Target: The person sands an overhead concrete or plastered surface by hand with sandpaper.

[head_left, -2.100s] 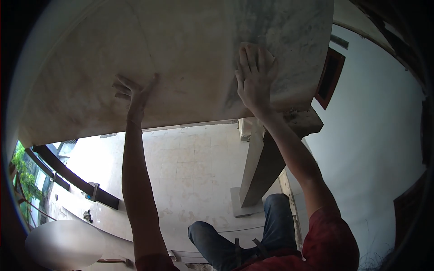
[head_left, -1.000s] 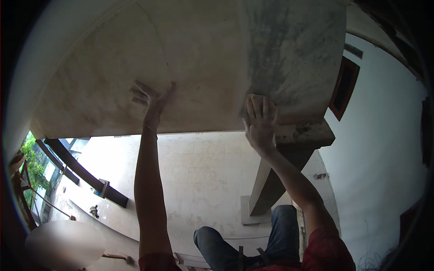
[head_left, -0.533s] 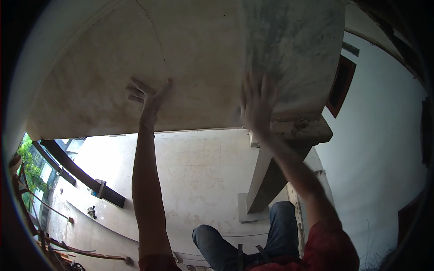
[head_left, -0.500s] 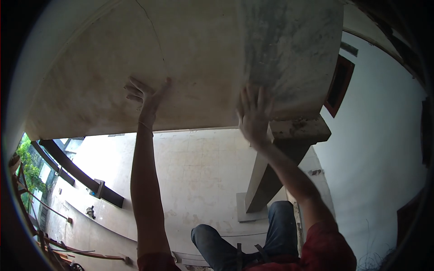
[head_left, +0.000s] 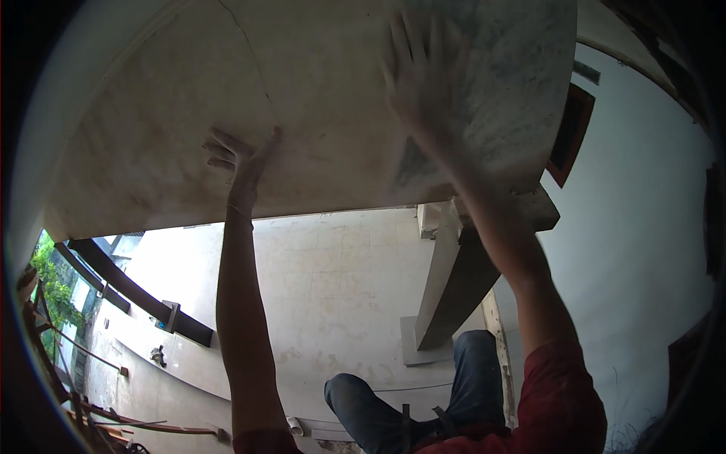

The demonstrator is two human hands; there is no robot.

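A broad plastered surface faces me overhead, beige on its left part with a thin crack running down it. Toward its right side lies a grey, smudged patch. My left hand rests against the beige part below the crack, thumb and fingers spread, with nothing visible in it. My right hand lies flat against the plaster at the left border of the grey patch, fingers stretched upward and smeared by motion. Whether anything thin sits under that palm is hidden.
A square column stands below the surface at the right. Far below is a pale tiled floor. A white wall with a red-brown framed opening is at right. Wooden poles and dark beams appear at left.
My right hand has slid upward along the plaster, away from the lower edge near the column. My left hand stays at about the same spot; the view has shifted slightly.
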